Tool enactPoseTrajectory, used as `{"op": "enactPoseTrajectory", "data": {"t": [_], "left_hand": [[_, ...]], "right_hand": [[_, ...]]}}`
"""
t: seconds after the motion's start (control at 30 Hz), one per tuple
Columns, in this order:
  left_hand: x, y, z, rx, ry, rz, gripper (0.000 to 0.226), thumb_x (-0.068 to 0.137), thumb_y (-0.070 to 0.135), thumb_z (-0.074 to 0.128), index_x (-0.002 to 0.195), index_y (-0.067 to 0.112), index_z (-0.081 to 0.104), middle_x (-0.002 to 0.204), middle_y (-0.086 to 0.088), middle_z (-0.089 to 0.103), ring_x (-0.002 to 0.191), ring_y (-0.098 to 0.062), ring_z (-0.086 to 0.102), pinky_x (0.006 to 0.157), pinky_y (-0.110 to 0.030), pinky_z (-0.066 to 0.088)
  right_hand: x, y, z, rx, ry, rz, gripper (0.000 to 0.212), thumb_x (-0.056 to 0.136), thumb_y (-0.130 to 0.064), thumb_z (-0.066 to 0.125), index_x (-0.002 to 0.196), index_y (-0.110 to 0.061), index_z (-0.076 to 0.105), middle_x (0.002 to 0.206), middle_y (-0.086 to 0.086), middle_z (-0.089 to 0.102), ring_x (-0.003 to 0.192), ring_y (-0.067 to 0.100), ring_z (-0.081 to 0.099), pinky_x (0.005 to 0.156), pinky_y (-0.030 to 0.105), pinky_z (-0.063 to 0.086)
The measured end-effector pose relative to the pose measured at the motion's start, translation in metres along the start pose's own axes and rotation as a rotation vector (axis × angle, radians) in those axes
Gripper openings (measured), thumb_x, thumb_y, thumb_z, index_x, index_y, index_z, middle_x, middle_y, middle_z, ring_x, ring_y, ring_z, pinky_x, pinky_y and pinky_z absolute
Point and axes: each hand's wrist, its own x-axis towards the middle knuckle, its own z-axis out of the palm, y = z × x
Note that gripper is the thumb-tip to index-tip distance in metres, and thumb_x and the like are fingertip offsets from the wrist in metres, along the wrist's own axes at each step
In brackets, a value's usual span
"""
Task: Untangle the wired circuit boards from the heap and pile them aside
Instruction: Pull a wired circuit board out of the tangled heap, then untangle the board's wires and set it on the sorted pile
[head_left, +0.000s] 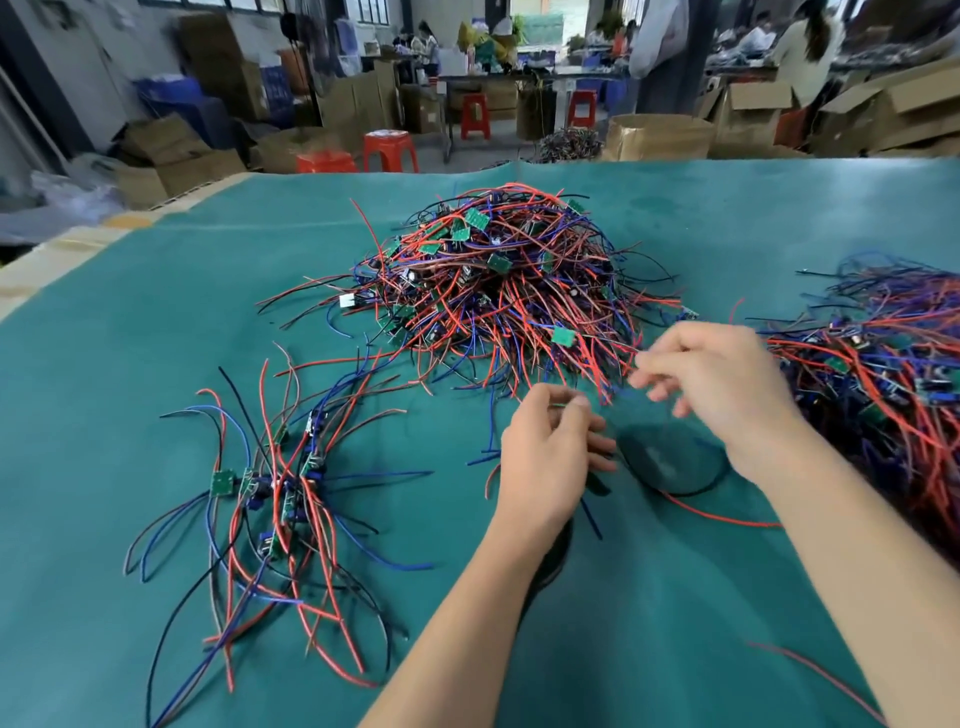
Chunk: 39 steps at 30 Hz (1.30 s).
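Note:
A big heap of small green circuit boards with red, blue and black wires (498, 280) lies mid-table. A smaller sorted pile of wired boards (275, 499) sits at the near left. My left hand (545, 457) is curled just below the heap's near edge and pinches something thin and green, probably a board; its wires trail under the hand. My right hand (727, 384) hovers to the right with blurred fingers pinching thin wires at the heap's fringe. What the fingertips hold is hard to make out.
A second large tangle of wired boards (883, 374) fills the right edge. The table is covered with green cloth (156, 332). Loose red wires (727, 514) lie near my arms. Beyond the far edge stand cardboard boxes, red stools (389, 150) and seated people.

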Motion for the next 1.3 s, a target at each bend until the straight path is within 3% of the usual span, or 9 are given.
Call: {"op": "enactPoseTrajectory", "data": {"t": [0.13,0.37,0.5,0.67,0.83,0.93,1.0,1.13,1.3], "left_hand": [[0.0,0.003,0.001,-0.094,-0.034,-0.05,0.022,0.105,0.024,0.045,0.103,0.004,0.055,0.092,-0.021,0.067,0.062,-0.021,0.066,0.052,-0.028,0.055],[0.0,0.004,-0.004,-0.014,-0.04,-0.006,0.025,0.1,0.02,0.052,0.1,-0.004,0.061,0.063,-0.004,0.065,0.046,-0.018,0.05,0.043,-0.025,0.04],[-0.002,0.006,-0.007,-0.023,-0.186,-0.013,0.027,0.099,0.025,0.049,0.102,0.01,0.071,0.057,0.001,0.055,0.045,-0.01,0.042,0.04,-0.019,0.029],[-0.008,0.008,-0.003,-0.178,-0.389,-0.05,0.033,0.092,0.032,0.047,0.101,0.014,0.074,0.055,-0.001,0.044,0.045,-0.012,0.03,0.042,-0.021,0.022],[-0.008,0.011,-0.006,-0.298,-0.523,-0.131,0.041,0.091,0.032,0.038,0.095,0.006,0.07,0.051,0.003,0.028,0.042,-0.01,0.017,0.039,-0.02,0.015],[-0.01,0.011,-0.005,-0.338,-0.627,-0.182,0.038,0.089,0.03,0.036,0.09,0.001,0.061,0.046,0.002,0.026,0.038,-0.01,0.015,0.044,-0.031,0.004],[-0.011,0.012,-0.005,-0.34,-0.685,-0.224,0.037,0.086,0.03,0.035,0.08,0.004,0.061,0.043,0.004,0.029,0.038,-0.012,0.011,0.052,-0.04,-0.003],[-0.012,0.017,-0.007,-0.255,-0.733,-0.256,0.038,0.087,0.03,0.036,0.082,0.008,0.066,0.043,0.007,0.026,0.039,-0.011,0.009,0.05,-0.036,0.001],[-0.013,0.019,-0.004,-0.14,-0.71,-0.274,0.042,0.099,0.037,0.038,0.09,0.006,0.065,0.045,0.008,0.017,0.04,-0.009,0.008,0.045,-0.029,0.005]], "right_hand": [[-0.036,0.006,-0.02,0.17,-0.111,-0.096,0.015,0.07,-0.018,0.06,0.061,-0.007,0.067,0.068,0.012,0.072,0.057,0.013,0.061,0.046,0.021,0.041],[-0.056,0.013,0.006,0.115,-0.595,-0.059,0.022,0.07,-0.016,0.062,0.048,-0.019,0.064,0.057,0.006,0.066,0.055,0.012,0.051,0.051,0.022,0.033],[-0.05,0.019,0.002,0.158,-0.336,-0.024,0.036,0.077,-0.034,0.065,0.047,-0.015,0.06,0.051,0.006,0.058,0.048,0.012,0.05,0.047,0.015,0.033],[-0.045,0.025,0.001,0.095,-0.028,-0.098,0.045,0.076,-0.056,0.068,0.066,-0.013,0.061,0.062,0.013,0.059,0.059,0.017,0.05,0.062,0.039,0.042],[-0.042,0.025,-0.002,0.172,-0.017,-0.086,0.049,0.077,-0.064,0.065,0.073,-0.014,0.067,0.053,-0.007,0.056,0.05,0.008,0.046,0.054,0.025,0.034],[-0.044,0.025,0.0,0.187,-0.206,-0.063,0.065,0.078,-0.067,0.063,0.062,-0.005,0.055,0.053,-0.008,0.043,0.056,0.013,0.044,0.048,0.018,0.034],[-0.046,0.026,0.004,0.264,-0.292,-0.047,0.065,0.079,-0.06,0.068,0.058,-0.002,0.049,0.052,-0.004,0.033,0.055,0.016,0.037,0.046,0.025,0.03],[-0.044,0.028,0.003,0.359,-0.311,-0.045,0.03,0.084,-0.038,0.077,0.083,-0.009,0.081,0.049,0.003,0.039,0.052,0.014,0.033,0.052,0.026,0.03],[-0.042,0.03,0.002,0.435,-0.267,-0.055,0.019,0.084,-0.027,0.08,0.081,-0.008,0.078,0.059,0.018,0.046,0.05,0.014,0.036,0.052,0.023,0.032]]}}
